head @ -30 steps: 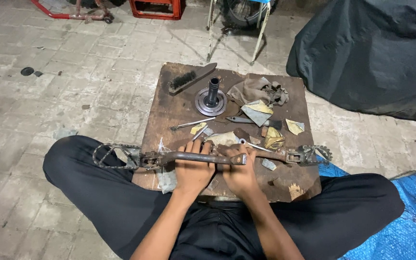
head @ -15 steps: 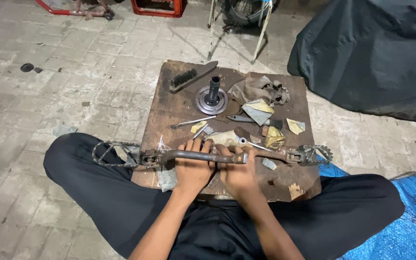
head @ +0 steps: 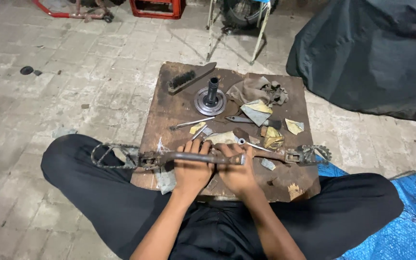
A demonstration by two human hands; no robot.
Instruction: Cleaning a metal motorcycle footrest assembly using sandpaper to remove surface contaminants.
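I sit cross-legged behind a worn wooden board (head: 169, 113). Across its near edge lies a rusty metal bar (head: 189, 156) with a toothed footpeg at its left end (head: 109, 155) and another at the right (head: 314, 154). My left hand (head: 191, 168) grips the bar from above near its middle. Right beside it, my right hand (head: 234, 166) presses on the same bar, with a piece of sandpaper (head: 222, 138) lying just above the fingers. Whether that hand holds the paper is hidden.
On the board stand a round metal hub with a black shaft (head: 210, 98), a wire brush (head: 189, 78), a rag (head: 258, 89), a thin rod (head: 191, 123) and several sandpaper scraps. A dark cover (head: 376, 53) is at right, blue tarp (head: 400, 231) beside my knee.
Both hands shifted slightly along the bar and stayed on it; the bar itself barely moved.
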